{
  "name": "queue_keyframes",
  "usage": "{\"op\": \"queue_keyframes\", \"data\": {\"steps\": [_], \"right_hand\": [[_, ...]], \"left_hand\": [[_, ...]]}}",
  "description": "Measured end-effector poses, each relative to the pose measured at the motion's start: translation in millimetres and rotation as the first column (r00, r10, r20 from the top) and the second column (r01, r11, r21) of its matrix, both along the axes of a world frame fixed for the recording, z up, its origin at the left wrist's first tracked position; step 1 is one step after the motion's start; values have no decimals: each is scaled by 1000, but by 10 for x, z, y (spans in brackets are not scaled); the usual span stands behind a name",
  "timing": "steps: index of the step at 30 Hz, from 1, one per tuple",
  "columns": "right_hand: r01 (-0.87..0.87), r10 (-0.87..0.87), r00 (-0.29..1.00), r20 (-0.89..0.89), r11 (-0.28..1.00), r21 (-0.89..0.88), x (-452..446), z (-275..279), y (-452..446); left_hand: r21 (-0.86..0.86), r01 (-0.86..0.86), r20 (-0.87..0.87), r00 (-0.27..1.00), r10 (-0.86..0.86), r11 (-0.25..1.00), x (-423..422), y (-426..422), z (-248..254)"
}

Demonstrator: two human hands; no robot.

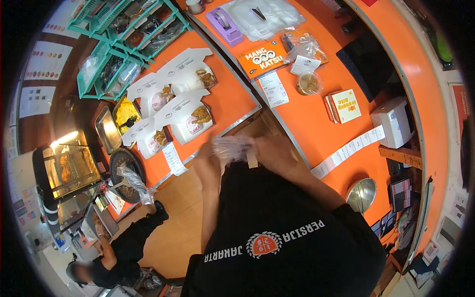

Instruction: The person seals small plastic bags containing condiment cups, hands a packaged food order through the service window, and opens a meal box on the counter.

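The clear, crumpled plastic bag [231,147] lies just beyond the black printed shirt [277,208], long axis crosswise, with the left hand [203,152] and right hand [269,151] closed on opposite ends, equally near.

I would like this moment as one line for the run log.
left hand: holds clear plastic; right hand: holds clear plastic; left counter: open food boxes; right counter: tape dispenser
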State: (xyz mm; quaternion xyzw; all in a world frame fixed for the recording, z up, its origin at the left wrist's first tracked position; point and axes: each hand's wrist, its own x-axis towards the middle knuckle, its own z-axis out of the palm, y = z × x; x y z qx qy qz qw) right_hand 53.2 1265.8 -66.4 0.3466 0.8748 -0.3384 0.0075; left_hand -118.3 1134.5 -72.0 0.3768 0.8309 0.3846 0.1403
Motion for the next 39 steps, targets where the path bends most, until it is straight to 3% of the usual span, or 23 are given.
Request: {"op": "queue_keyframes", "data": {"steps": [3, 4, 5, 6, 7, 11, 13, 14, 18, 19, 21, 23, 24, 26, 27, 29, 30, 32, 33, 35, 36, 38, 39], "right_hand": [[130, -128, 989, -80, 991, 23, 90, 30, 87], [156, -153, 978, -141, 988, 14, 98, 28, 108], [160, -156, 977, -144, 987, 17, 85, -17, 166], [186, -224, 915, -337, 972, -141, 73, -64, 220], [175, -311, 809, -499, 938, -300, 77, -90, 237], [116, -330, 754, -568, 918, -379, -17, 39, 161], [73, -201, 839, -506, 962, -262, -37, 50, 85], [78, -192, 912, -363, 949, -305, -35, 71, 74], [40, -134, 882, -452, 977, -211, 9, 5, 73], [125, -214, 834, -509, 971, -203, 23, -4, 91], [207, -284, 777, -562, 958, -197, 85, -67, 127], [330, -240, 830, -503, 939, 96, 135, -185, 155], [330, -242, 830, -503, 940, 92, 121, -121, 136], [499, -526, 708, -472, 845, -192, 80, 51, 179], [501, -526, 706, -474, 844, -191, 80, 8, 202], [377, -554, 652, -518, 830, -412, 82, -130, 234], [378, -554, 648, -522, 829, -411, 83, -127, 210], [144, -633, 639, -438, 657, -740, 106, -116, 134], [145, -634, 638, -436, 656, -741, 128, -171, 130], [30, -362, 647, -671, 892, -452, 158, -379, 145], [34, -365, 644, -672, 892, -451, 185, -454, 175], [120, -523, 651, -550, 787, -606, 287, -598, 262], [128, -530, 645, -550, 785, -606, 337, -536, 309]], "left_hand": [[54, -19, -65, 998, 23, 998, -84, -15, -88], [-30, 95, -162, 982, -98, 995, -144, -25, -46], [-27, 98, -166, 981, -101, 995, -143, 12, -26], [84, 75, 276, 956, -95, 994, -94, 45, -3], [170, 3, 663, 739, -117, 985, -29, 61, 1], [209, -2, 749, 643, -159, 978, 204, 179, -126], [155, 91, 558, 814, -163, 984, 153, 289, -141], [124, 72, 627, 767, -135, 990, 157, 274, -121], [129, 159, 478, 855, -202, 979, 219, 235, 3], [150, 188, 263, 939, -223, 971, 244, 243, 72], [167, 218, 38, 973, -227, 962, 266, 252, 72], [225, 83, -150, 987, -50, 971, 228, 252, -11], [221, 84, -151, 987, -51, 972, 228, 239, 13], [312, 20, -245, 968, 60, 950, 222, 298, 60], [315, 22, -246, 967, 59, 949, 234, 342, 105], [326, 13, -192, 980, 53, 945, 265, 408, 191], [329, 17, -195, 980, 50, 944, 240, 395, 112], [224, 80, 15, 996, -86, 971, 160, 332, -165], [223, 82, 16, 996, -87, 971, 153, 317, -221], [-33, 122, 332, 938, -104, 992, 138, 334, -276], [-33, 127, 330, 938, -109, 991, 123, 355, -274], [-194, 156, 551, 834, -24, 969, 115, 414, -277], [-195, 166, 550, 834, -32, 967, 192, 450, -186]]}}
